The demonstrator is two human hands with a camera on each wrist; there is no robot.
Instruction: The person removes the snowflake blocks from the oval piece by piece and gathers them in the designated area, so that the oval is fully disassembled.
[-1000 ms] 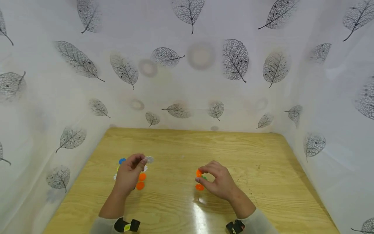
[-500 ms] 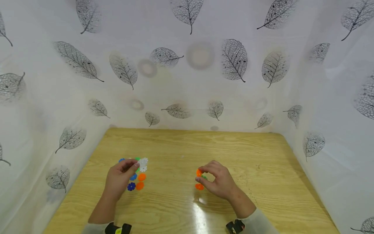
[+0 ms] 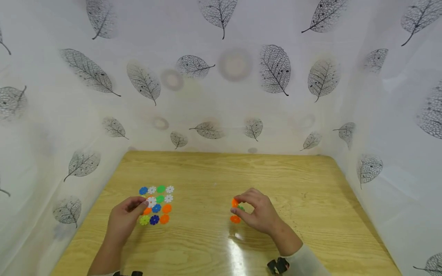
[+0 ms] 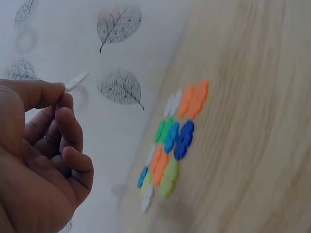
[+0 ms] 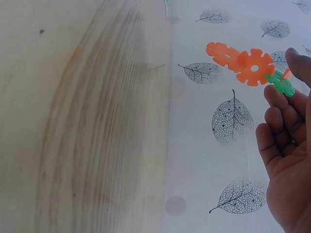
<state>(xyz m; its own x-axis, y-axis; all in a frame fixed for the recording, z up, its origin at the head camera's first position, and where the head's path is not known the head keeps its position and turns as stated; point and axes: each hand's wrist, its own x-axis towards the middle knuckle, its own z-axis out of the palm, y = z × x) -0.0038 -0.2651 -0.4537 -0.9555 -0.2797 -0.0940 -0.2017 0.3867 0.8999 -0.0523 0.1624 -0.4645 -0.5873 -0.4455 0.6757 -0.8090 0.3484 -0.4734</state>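
Thumb and index finger of my left hand [image 3: 124, 216] pinch a white snowflake disc [image 3: 151, 202], notched round its edge. In the left wrist view this white disc [image 4: 77, 81] is seen nearly edge-on, raised off the table. My right hand [image 3: 259, 212] holds a small chain of interlocked snowflake discs between thumb and fingers, over the table. The right wrist view shows its orange disc [image 5: 255, 68] facing the camera, a green disc [image 5: 281, 83] at the fingertips and more orange ones behind. The thumb and fingers hide part of the chain.
On the left of the wooden table [image 3: 207, 245] loose snowflake discs lie in rows, among them a blue disc [image 3: 143, 190], a green disc [image 3: 160, 189], an orange disc [image 3: 167, 208] and a dark blue disc [image 3: 154, 219]. A leaf-print curtain [image 3: 207, 96] surrounds the table.
My left hand has moved left and closer to me with the white disc, uncovering more of the rows of discs. The right hand has stayed nearly still with its chain.
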